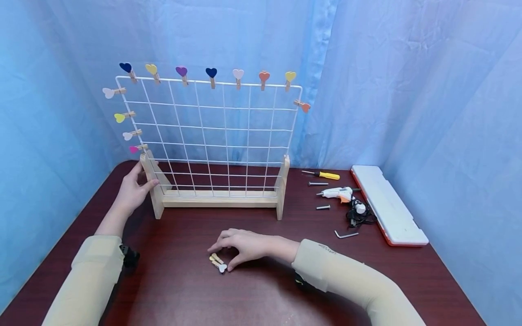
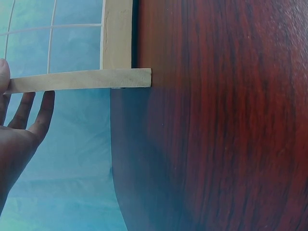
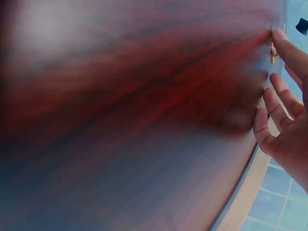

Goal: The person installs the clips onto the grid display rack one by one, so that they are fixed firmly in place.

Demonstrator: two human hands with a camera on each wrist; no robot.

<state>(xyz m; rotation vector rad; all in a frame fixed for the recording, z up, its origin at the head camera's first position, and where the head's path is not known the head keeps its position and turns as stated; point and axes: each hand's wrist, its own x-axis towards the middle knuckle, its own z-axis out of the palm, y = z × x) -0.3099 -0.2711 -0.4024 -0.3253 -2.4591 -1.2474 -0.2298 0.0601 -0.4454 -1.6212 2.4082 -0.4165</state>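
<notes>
A white wire grid (image 1: 248,84) stands upright in a wooden stand (image 1: 220,204), with heart-topped clothespins along its top and both sides. My left hand (image 1: 132,190) grips the stand's left upright (image 2: 86,81), thumb on one face and fingers on the other. Several small clothespins (image 1: 217,260) lie in a little cluster on the table before the stand, one topped by a white heart (image 1: 222,268). Over them reaches my right hand (image 1: 248,245), its fingers spread in a loose arch and its thumb tip right by the white heart.
To the right on the dark red table (image 1: 175,290) lie a yellow screwdriver (image 1: 328,175), two bolts (image 1: 318,184), a white glue gun (image 1: 337,194) with its black cord, and a hex key (image 1: 346,235). A long white case (image 1: 389,203) lies beyond them. Blue curtains surround the table.
</notes>
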